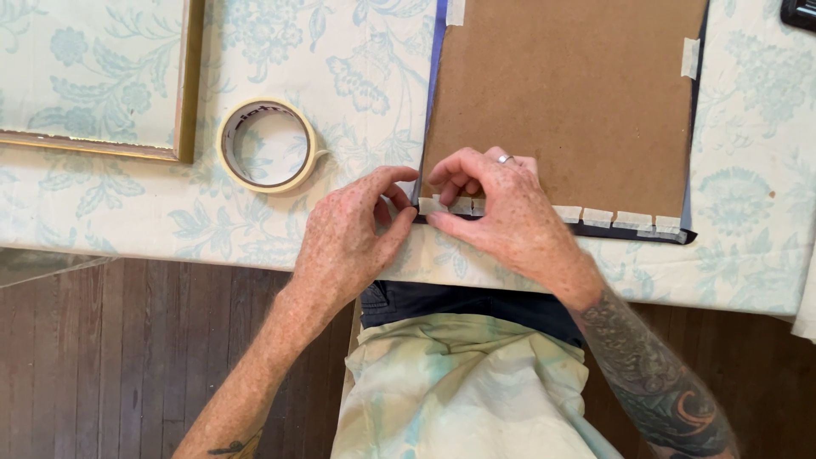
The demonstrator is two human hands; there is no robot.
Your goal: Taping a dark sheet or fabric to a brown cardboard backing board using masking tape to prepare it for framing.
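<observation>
Table (748,255), whole upper half of frame: covered in pale cloth with a blue floral print; front edge runs across mid-frame, dark plank floor below.

Brown backing board (565,102), upper centre to right: lies flat on a dark fabric sheet (633,232) whose edge shows as a thin strip along the board's bottom and sides. Fabric appears folded up over the board edge.

Gold-edged frame (189,81), upper left: only a corner visible, well apart from the board.

Roll of masking tape (267,145), left of centre: lies flat on the cloth, between frame and board, near the left hand.

Right hand (501,212), centre: laid over the board's bottom edge, fingers curled down, ring on one finger, pressing at the lower left corner. It grips nothing I can make out.

Left hand (353,238), just left of it: thumb and forefinger drawn close together in a narrow pinch at the same corner, touching the fabric edge and tape there.

Short tape pieces (597,216), bottom edge of board: a row of small cream tabs, side by side, bridging fabric to board. More tabs at the top and right edges.

Risks, as I judge them:
- Corner fabric bunching under the pinch, leaving a lump.
- Tab pressed with slack fabric, so the sheet sags.
- Board sliding on the loose cloth under the pressing hand.
</observation>
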